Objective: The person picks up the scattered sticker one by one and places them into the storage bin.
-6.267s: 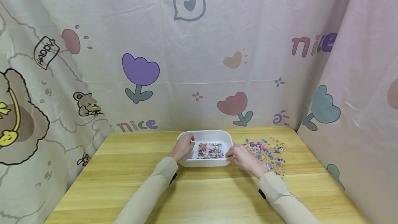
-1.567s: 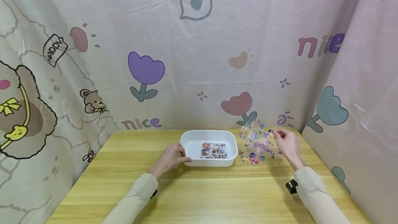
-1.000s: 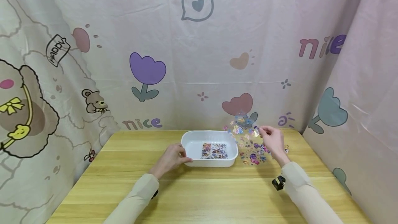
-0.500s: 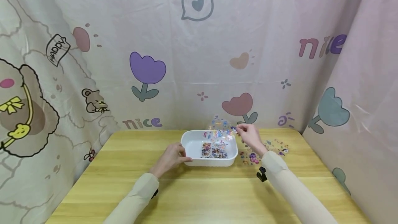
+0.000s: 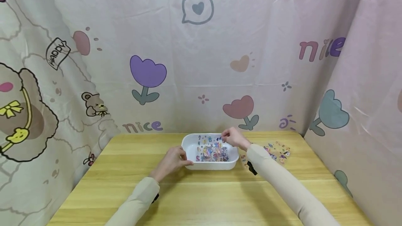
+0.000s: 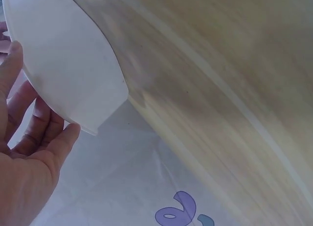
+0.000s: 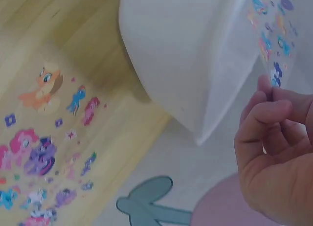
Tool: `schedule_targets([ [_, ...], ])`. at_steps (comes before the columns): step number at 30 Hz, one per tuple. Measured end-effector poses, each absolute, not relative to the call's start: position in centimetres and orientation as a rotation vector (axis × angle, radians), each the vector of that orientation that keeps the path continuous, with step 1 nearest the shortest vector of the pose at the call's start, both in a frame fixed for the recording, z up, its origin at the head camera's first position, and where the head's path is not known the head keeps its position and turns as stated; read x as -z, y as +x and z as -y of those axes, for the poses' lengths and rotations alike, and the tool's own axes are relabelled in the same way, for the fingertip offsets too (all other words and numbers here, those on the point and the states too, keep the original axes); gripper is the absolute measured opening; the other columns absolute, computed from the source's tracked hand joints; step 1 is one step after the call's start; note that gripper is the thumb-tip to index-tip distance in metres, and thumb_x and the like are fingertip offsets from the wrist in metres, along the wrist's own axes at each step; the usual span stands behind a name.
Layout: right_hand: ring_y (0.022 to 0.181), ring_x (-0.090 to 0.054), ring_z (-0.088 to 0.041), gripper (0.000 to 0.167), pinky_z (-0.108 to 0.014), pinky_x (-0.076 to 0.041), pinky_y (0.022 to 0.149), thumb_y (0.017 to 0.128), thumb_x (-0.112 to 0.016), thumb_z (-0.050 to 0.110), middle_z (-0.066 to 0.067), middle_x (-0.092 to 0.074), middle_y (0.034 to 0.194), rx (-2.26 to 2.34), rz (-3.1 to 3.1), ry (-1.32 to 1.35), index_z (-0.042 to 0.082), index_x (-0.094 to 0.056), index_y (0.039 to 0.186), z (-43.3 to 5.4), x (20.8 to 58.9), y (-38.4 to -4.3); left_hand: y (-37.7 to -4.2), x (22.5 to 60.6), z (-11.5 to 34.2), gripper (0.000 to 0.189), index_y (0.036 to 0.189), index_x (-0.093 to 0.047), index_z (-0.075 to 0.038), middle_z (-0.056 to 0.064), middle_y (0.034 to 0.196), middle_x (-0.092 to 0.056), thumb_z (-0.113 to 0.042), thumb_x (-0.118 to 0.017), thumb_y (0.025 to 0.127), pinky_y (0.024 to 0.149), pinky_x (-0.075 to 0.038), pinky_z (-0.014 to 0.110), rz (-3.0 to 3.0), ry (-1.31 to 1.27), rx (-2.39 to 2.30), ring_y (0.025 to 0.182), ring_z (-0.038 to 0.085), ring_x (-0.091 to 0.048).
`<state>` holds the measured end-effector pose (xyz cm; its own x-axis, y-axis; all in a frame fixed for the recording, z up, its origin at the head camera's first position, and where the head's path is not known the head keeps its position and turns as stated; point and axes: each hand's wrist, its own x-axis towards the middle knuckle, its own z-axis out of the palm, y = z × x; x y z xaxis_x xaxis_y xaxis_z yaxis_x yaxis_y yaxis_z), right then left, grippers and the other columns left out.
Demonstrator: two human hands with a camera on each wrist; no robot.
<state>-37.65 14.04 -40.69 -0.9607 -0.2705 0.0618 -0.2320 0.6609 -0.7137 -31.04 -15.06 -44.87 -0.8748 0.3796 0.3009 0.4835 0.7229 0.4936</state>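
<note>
A: What is caught nearest the camera?

B: Pale sleeves (image 5: 133, 201), stretched over a wood-grain table (image 5: 201, 198). Just beyond, a white plastic basin (image 5: 213, 165) is held at its near left corner by the left hand (image 5: 172, 161), the thumb laid along the near rim and the fingers bent at the side.

A: And beside the basin, to the right?

B: Clear film printed with cartoon ponies (image 7: 41, 155) is spread on the tabletop, partly hidden by one sleeve.

A: Inside it?

B: A small-patterned sheet (image 5: 223, 155) is laid on the floor of the basin, glimpsed through a clear pony sheet (image 7: 279, 33) slanted above. That upper sheet is pinched at one corner between thumb and fingertips of the right hand (image 5: 235, 138), by the back right rim. Whether its lower edge is rested on anything cannot be told.

A: What might go wrong?

B: With one corner alone gripped, the thin film could be buckled against the wall, or left askew if let go too soon. The basin could be dragged by an uneven pull.

A: Farthest back?

B: A cloth backdrop (image 5: 188, 62), printed with tulips.
</note>
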Motion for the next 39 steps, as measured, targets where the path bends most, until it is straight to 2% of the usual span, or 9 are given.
schedule_targets([
  [6,0.079,-0.063,-0.014,0.012,-0.03,-0.052,0.075,0.09,-0.065,0.002,-0.007,-0.073,0.087,0.956,-2.845,-0.543,0.004,-0.075,0.095,-13.1,41.4,-38.5,-31.0,44.8,15.1,0.025,0.064,-0.066,-0.015,-0.003,0.079,-0.059,-0.028,-0.086,0.071,0.066,-0.045,0.021,2.751,-0.682,0.852,0.074,0.012,-0.051],
  [10,0.081,-0.065,-0.014,0.008,-0.032,-0.054,0.079,0.087,-0.07,0.005,-0.004,-0.075,0.089,0.785,-2.918,-0.635,0.008,-0.077,0.09,-12.8,41.1,-39.2,-31.1,44.7,15.1,0.026,0.064,-0.065,-0.015,-0.004,0.076,-0.057,-0.028,-0.087,0.071,0.066,-0.043,0.022,2.728,-0.697,0.844,0.072,0.012,-0.049],
  [15,0.079,-0.065,-0.014,0.006,-0.032,-0.054,0.077,0.085,-0.073,0.004,-0.004,-0.075,0.086,0.699,-2.982,-0.727,0.007,-0.077,0.086,-12.9,41.1,-39.9,-31.2,44.8,15.1,0.027,0.063,-0.065,-0.015,-0.005,0.076,-0.057,-0.028,-0.087,0.071,0.065,-0.043,0.022,2.724,-0.699,0.837,0.072,0.01,-0.048],
  [22,0.076,-0.062,-0.014,0.008,-0.032,-0.052,0.073,0.082,-0.075,0.002,-0.003,-0.074,0.083,0.588,-3.05,-0.675,0.01,-0.077,0.08,-13.2,41.8,-40.0,-31.2,44.9,14.8,0.027,0.064,-0.065,-0.014,-0.003,0.078,-0.058,-0.027,-0.086,0.072,0.065,-0.043,0.022,2.744,-0.703,0.856,0.072,0.011,-0.048],
  [27,0.077,-0.062,-0.017,0.007,-0.035,-0.051,0.073,0.082,-0.075,0.005,-0.002,-0.073,0.083,0.536,-3.09,-0.625,0.011,-0.076,0.082,-13.0,42.0,-40.2,-31.1,44.8,14.9,0.027,0.063,-0.064,-0.014,-0.003,0.077,-0.058,-0.026,-0.087,0.071,0.064,-0.042,0.022,2.733,-0.696,0.845,0.071,0.011,-0.048],
  [39,0.074,-0.062,-0.017,0.005,-0.033,-0.053,0.071,0.083,-0.073,0.005,-0.004,-0.071,0.083,0.431,-3.087,-0.444,0.009,-0.075,0.086,-12.8,42.4,-40.6,-31.1,44.9,15.0,0.027,0.063,-0.064,-0.015,-0.004,0.075,-0.056,-0.028,-0.086,0.072,0.064,-0.042,0.022,2.732,-0.714,0.822,0.07,0.01,-0.047],
])
